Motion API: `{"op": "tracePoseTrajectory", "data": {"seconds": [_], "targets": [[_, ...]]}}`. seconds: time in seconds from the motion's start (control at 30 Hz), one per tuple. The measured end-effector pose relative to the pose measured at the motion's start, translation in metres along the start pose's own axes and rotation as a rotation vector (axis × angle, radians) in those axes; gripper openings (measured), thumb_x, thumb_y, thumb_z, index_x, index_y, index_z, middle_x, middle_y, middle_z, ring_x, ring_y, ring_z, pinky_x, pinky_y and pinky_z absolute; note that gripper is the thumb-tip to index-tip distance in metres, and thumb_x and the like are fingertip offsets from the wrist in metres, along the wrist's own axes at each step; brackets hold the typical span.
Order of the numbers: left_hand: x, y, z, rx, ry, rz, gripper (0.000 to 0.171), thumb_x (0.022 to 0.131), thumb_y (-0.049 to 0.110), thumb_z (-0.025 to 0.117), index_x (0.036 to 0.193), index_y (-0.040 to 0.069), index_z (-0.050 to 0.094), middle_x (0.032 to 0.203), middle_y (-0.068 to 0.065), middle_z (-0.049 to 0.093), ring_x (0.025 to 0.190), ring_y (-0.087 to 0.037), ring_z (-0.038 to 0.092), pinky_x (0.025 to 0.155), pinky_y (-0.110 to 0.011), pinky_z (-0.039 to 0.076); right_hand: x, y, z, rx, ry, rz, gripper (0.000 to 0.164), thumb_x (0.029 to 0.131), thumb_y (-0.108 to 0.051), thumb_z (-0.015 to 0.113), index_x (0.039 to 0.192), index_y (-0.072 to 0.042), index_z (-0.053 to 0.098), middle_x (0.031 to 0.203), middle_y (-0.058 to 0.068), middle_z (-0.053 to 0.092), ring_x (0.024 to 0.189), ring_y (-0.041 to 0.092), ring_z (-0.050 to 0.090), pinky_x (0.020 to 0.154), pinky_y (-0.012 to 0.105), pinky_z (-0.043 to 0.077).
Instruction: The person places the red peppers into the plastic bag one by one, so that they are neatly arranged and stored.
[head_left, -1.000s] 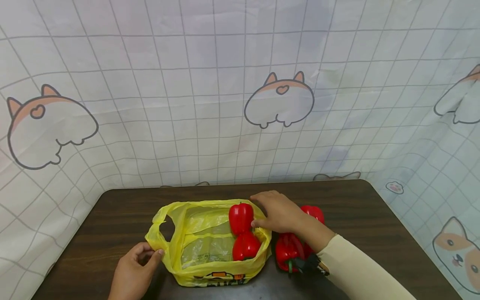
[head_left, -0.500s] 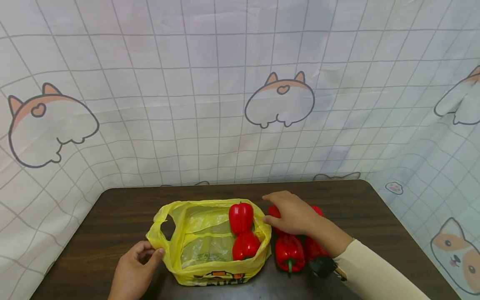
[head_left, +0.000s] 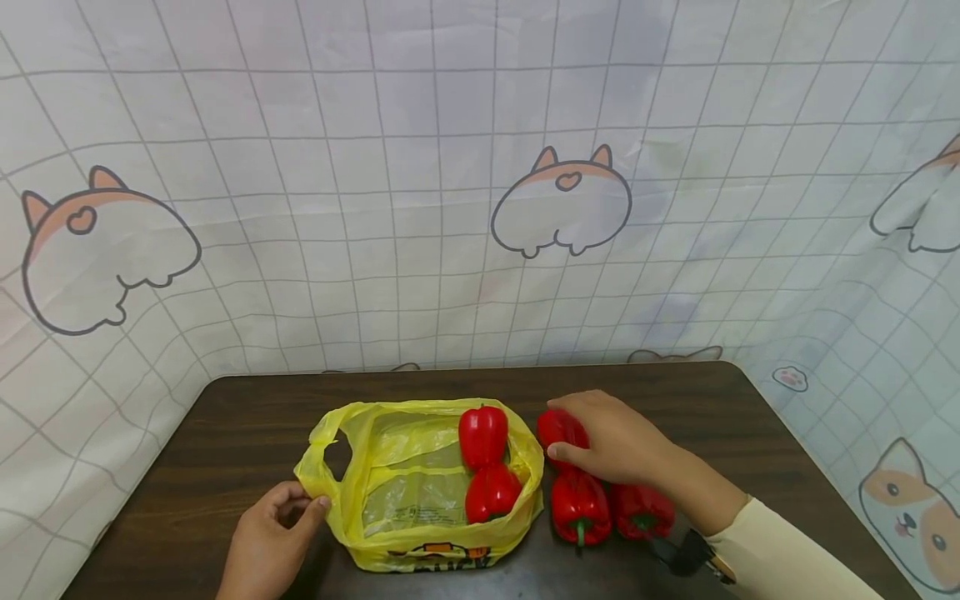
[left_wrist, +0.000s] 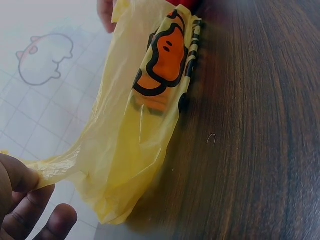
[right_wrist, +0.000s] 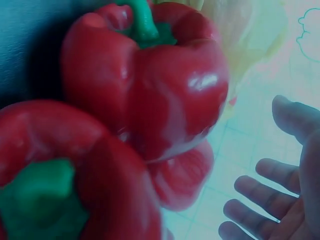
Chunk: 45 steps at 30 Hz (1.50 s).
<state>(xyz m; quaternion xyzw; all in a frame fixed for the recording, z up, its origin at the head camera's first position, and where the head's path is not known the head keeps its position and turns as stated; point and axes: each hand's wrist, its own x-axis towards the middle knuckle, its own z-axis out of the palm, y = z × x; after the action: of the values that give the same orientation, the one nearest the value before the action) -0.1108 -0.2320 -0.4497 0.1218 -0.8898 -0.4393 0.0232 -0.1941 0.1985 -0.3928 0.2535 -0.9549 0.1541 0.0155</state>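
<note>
My left hand [head_left: 266,537] pinches the left handle of a yellow plastic bag [head_left: 420,533] between thumb and fingers. The bag lies with its mouth spread, and two red bell peppers [head_left: 483,437] sit in its right end. Just right of the bag, my right hand [head_left: 615,437] is over a back red bell pepper [head_left: 558,433], partly covering it. In the right wrist view, the fingers [right_wrist: 265,200] are spread and hold nothing. Closer to the front are another bell pepper [head_left: 580,508] and one more [head_left: 642,510], both with green stems.
The dark wooden table [head_left: 247,433] has its back edge along a white grid-patterned cloth [head_left: 420,275] with cartoon animals. A black wrist device [head_left: 686,552] is on the right arm near the front peppers.
My right hand has moved from the bag's right rim, beside the peppers inside, rightward to the peppers outside. The left hand keeps its pinch on the bag handle.
</note>
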Motion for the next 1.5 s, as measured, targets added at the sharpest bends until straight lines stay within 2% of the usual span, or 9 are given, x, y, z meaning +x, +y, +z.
{"op": "tracePoseTrajectory", "data": {"seconds": [0.3, 0.8, 1.07, 1.33, 1.5], "targets": [[-0.001, -0.002, -0.001, 0.007, 0.003, 0.000, 0.036, 0.098, 0.035, 0.072, 0.114, 0.003, 0.067, 0.094, 0.000, 0.072, 0.088, -0.017, 0.066, 0.070, -0.034, 0.050, -0.020, 0.011, -0.004, 0.025, -0.016, 0.009, 0.071, 0.087, -0.056, 0.076, 0.141, -0.012, 0.061, 0.136, 0.006, 0.063, 0.128, 0.032, 0.054, 0.098, 0.057, 0.048], [-0.002, -0.002, -0.001, -0.007, 0.010, -0.012, 0.032, 0.098, 0.033, 0.071, 0.112, 0.004, 0.068, 0.092, 0.000, 0.072, 0.087, -0.016, 0.065, 0.070, -0.034, 0.049, -0.042, 0.023, -0.009, 0.032, -0.007, -0.005, 0.072, 0.089, -0.059, 0.073, 0.141, -0.011, 0.060, 0.137, 0.004, 0.061, 0.129, 0.031, 0.054, 0.099, 0.057, 0.047], [-0.002, -0.002, 0.000, -0.015, 0.006, -0.010, 0.032, 0.098, 0.032, 0.072, 0.112, 0.003, 0.068, 0.092, 0.000, 0.072, 0.086, -0.016, 0.065, 0.069, -0.033, 0.049, -0.055, 0.031, -0.010, 0.040, -0.008, 0.017, 0.072, 0.088, -0.054, 0.078, 0.142, -0.012, 0.059, 0.137, 0.005, 0.060, 0.129, 0.032, 0.054, 0.098, 0.058, 0.048], [-0.003, 0.000, -0.001, -0.014, -0.002, -0.011, 0.034, 0.098, 0.036, 0.071, 0.112, 0.005, 0.068, 0.092, 0.000, 0.072, 0.088, -0.017, 0.066, 0.069, -0.034, 0.050, -0.070, 0.041, -0.011, 0.044, -0.031, 0.053, 0.079, 0.085, -0.062, 0.076, 0.141, -0.010, 0.059, 0.135, 0.006, 0.061, 0.125, 0.031, 0.055, 0.092, 0.052, 0.053], [-0.002, 0.001, -0.002, -0.010, -0.006, -0.013, 0.032, 0.099, 0.033, 0.071, 0.112, 0.004, 0.068, 0.092, 0.001, 0.072, 0.086, -0.016, 0.065, 0.068, -0.033, 0.049, -0.078, 0.046, -0.012, 0.070, -0.037, 0.076, 0.080, 0.084, -0.063, 0.076, 0.143, -0.012, 0.058, 0.134, 0.006, 0.060, 0.125, 0.031, 0.055, 0.090, 0.052, 0.054]]}}
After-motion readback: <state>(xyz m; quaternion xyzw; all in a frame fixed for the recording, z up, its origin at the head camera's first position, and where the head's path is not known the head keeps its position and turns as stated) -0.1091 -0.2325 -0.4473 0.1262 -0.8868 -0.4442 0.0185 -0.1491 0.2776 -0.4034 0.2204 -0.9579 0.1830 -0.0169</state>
